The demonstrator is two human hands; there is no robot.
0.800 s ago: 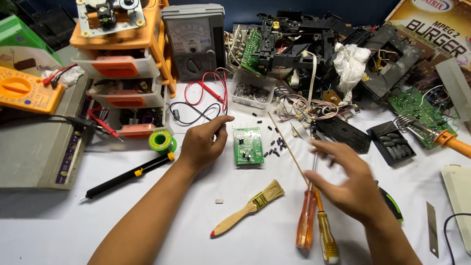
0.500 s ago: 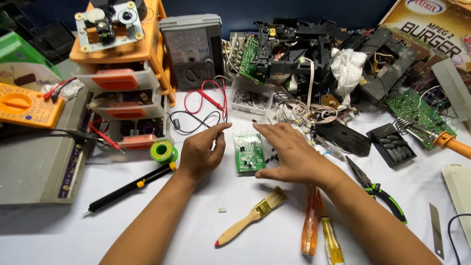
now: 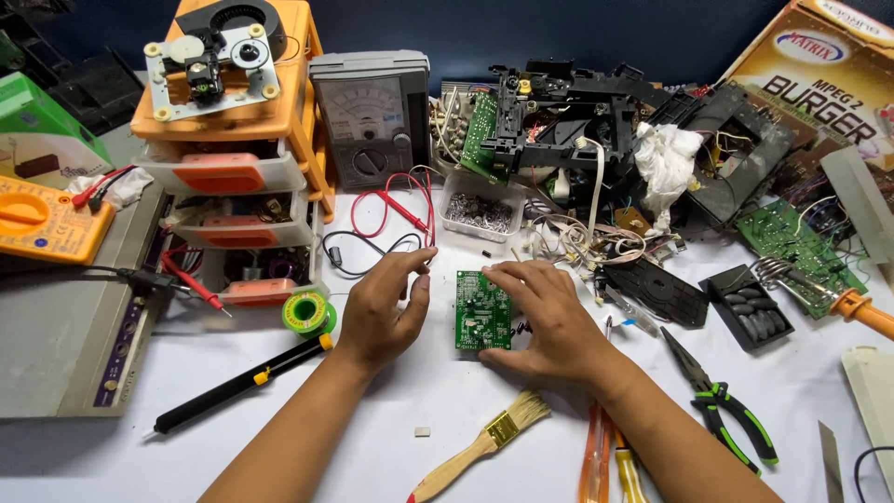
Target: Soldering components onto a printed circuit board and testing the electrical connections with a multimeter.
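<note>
A small green circuit board (image 3: pixel 482 312) lies flat on the white table (image 3: pixel 372 438). My right hand (image 3: pixel 545 317) rests over its right side, fingertips on its top edge and thumb at its bottom edge. My left hand (image 3: pixel 382 307) sits just left of the board with fingers spread, apart from it by a small gap. A wooden-handled brush (image 3: pixel 484 442) lies in front of my hands.
Orange-handled screwdrivers (image 3: pixel 605 461) and green-handled pliers (image 3: pixel 722 401) lie at the right. A black desoldering pump (image 3: pixel 237 387) and green solder spool (image 3: pixel 307 314) lie left. An orange drawer unit (image 3: pixel 233 140), an analog meter (image 3: pixel 372 116), a dismantled drive (image 3: pixel 568 121) and a soldering iron (image 3: pixel 843 300) stand behind.
My right hand let go of a thin stick, moved left and came down onto the circuit board. My left hand stayed beside the board.
</note>
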